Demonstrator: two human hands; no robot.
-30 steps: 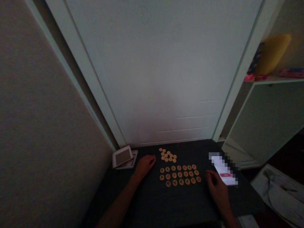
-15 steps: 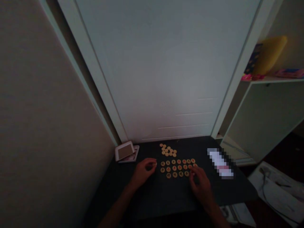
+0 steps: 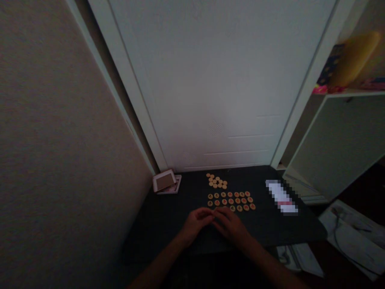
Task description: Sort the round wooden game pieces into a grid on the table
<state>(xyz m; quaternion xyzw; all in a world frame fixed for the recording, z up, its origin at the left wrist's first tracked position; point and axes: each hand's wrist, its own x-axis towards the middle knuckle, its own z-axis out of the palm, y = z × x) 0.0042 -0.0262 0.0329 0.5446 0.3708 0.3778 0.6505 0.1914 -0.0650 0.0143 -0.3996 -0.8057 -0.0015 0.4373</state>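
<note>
Rows of round wooden pieces (image 3: 230, 200) with red or dark marks lie face up on the dark table (image 3: 168, 224). Behind them sits a loose cluster of plain-faced pieces (image 3: 214, 182). My left hand (image 3: 195, 225) is at the near left edge of the rows, its fingers pinched together. Against its fingertips rests my right hand (image 3: 230, 224), fingers bent and closed, covering part of the nearest row. Whatever is between the fingertips is too small and dark to make out.
An open box with its lid (image 3: 165, 181) lies at the table's back left. A blurred, pixelated white object (image 3: 282, 197) is on the right. A white door panel (image 3: 210, 80) rises behind the table, and a shelf (image 3: 355, 95) stands at the right.
My right hand has moved left from the right end of the rows to meet my left hand, which has shifted right. More pieces show at the right of the nearest row. The view has shifted slightly.
</note>
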